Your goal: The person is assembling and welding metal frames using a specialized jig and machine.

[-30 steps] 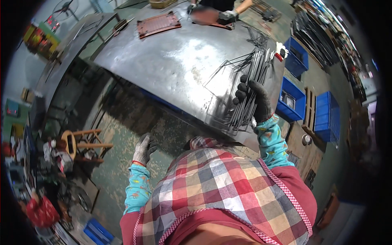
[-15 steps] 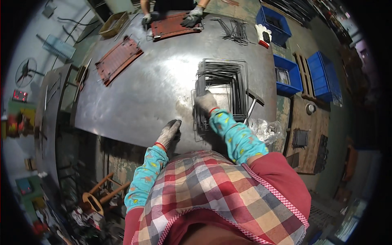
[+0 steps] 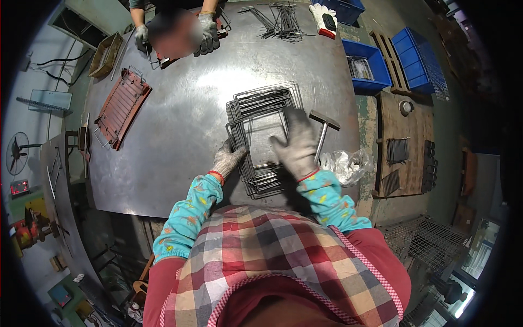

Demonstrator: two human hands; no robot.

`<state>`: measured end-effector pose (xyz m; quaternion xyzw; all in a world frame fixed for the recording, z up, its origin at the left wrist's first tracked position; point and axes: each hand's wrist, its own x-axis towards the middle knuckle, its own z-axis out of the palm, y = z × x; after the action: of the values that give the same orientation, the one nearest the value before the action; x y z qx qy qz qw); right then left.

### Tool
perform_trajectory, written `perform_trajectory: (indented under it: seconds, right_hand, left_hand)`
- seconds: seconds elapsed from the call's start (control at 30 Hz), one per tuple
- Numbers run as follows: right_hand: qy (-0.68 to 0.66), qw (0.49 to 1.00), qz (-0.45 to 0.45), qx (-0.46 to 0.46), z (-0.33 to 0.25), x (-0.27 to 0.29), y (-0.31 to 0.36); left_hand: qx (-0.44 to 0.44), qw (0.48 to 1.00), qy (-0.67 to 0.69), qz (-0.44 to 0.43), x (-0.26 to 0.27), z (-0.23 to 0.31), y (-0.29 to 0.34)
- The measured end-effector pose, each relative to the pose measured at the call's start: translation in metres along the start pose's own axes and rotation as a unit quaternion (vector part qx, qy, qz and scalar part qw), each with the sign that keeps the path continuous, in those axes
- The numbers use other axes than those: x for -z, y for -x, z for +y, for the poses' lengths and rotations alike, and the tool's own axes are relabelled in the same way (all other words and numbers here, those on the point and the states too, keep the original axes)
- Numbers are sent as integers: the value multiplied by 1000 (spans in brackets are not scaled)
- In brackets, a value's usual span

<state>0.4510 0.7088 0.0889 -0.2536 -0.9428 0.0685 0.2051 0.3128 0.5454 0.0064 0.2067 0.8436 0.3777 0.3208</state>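
The left hand (image 3: 227,161) touches the frames' (image 3: 266,104) left side, grip unclear; the right hand (image 3: 301,148) spreads open along their right.

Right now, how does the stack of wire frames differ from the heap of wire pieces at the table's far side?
The stack of wire frames forms rectangles around an open middle; the heap of wire pieces is tangled. The stack is near the left hand and right hand; the heap is far from both. Both are dark, thin wire.

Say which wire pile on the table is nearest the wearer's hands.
The stack of rectangular frames, left hand and right hand at its sides; the other pile, tangled, lies by the white gloves.
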Motion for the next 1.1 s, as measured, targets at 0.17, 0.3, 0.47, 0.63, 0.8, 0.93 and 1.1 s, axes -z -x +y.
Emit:
perform_trajectory:
  seconds: [0.17,0.3,0.47,0.63,0.8,0.93,1.1]
  right_hand:
    - [-41,971,-193,-136,81,-19,-5]
    - [-69,953,-207,-212,80,-29,1]
    - [-24,982,-159,-103,83,-35,2]
    - [8,988,-110,-109,64,4,-27]
    - [8,953,-232,-196,57,16,-90]
    - [-27,941,-251,-224,81,-36,-78]
    - [-80,954,-190,-217,98,-54,-40]
  left_hand:
    - [-9,983,-173,-65,16,30,-4]
    - [1,991,-121,-57,14,46,-1]
    - [-68,969,-236,-14,17,58,18]
    - [-85,971,-225,1,38,90,28]
    - [-46,992,-111,45,47,95,-2]
    - [-30,993,2,118,14,45,-31]
    - [68,996,60,15,-9,44,-21]
